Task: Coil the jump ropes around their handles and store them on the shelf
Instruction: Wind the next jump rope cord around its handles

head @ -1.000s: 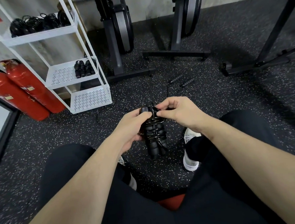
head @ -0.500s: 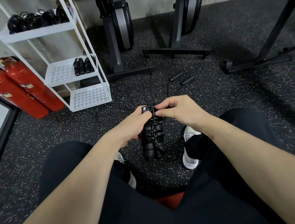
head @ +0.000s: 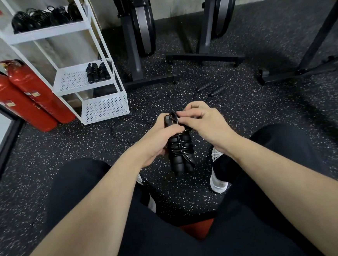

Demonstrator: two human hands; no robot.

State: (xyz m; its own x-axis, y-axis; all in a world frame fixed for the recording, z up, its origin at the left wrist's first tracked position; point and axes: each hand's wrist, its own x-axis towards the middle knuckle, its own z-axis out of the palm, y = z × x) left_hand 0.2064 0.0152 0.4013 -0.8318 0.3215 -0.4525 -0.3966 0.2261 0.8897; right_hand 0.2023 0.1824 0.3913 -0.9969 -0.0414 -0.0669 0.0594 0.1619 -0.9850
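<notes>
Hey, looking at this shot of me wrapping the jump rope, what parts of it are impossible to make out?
Head view, the only one:
- The loose end of the jump rope: covered by the right hand.
- The handle tops: wrapped by the left hand.
- How many coiled ropes sit on the shelf: tangled, too small.
- The labels on the fire extinguishers: too small.

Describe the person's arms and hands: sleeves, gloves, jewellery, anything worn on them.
Both forearms are bare as far as the view shows, with no sleeve in sight. The left hand and the right hand wear no gloves. No watch, band or ring shows on the wrists or visible fingers.
</notes>
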